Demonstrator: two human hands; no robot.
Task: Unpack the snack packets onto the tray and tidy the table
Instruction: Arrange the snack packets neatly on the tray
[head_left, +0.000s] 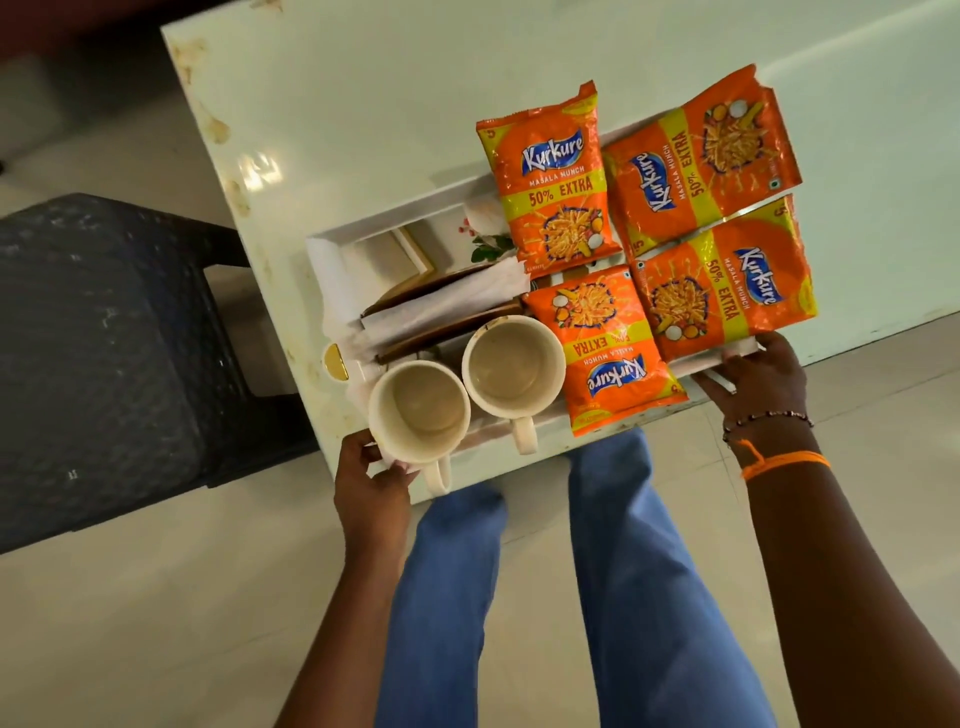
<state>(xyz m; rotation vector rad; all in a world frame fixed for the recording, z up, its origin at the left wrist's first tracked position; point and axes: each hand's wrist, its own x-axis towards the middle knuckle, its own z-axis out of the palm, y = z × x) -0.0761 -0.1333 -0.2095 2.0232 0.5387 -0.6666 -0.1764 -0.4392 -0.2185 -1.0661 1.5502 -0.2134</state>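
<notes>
Orange foil is the risk here: four snack packets lie loose and overlapping on the white tray (395, 221), and the near one (605, 348) hangs past the front rim, so a tilt toward the person would probably slide it off. The two used mugs, the left mug (420, 410) and the right mug (513, 366), crowd the near-left corner with handles jutting over the edge; a jerk could tip them and spill whatever dregs remain.

The left hand (371, 483) grips the tray's near-left corner beside the mug, and the right hand (761, 376) is clamped on the near-right edge, the two hands well apart.

The tray sits at the near edge of the pale table (363, 104). The other packets, back-left (550, 179), back-right (701, 161) and front-right (724, 288), are glossy, puffed and unopened, beside rolled paper (441, 306).
</notes>
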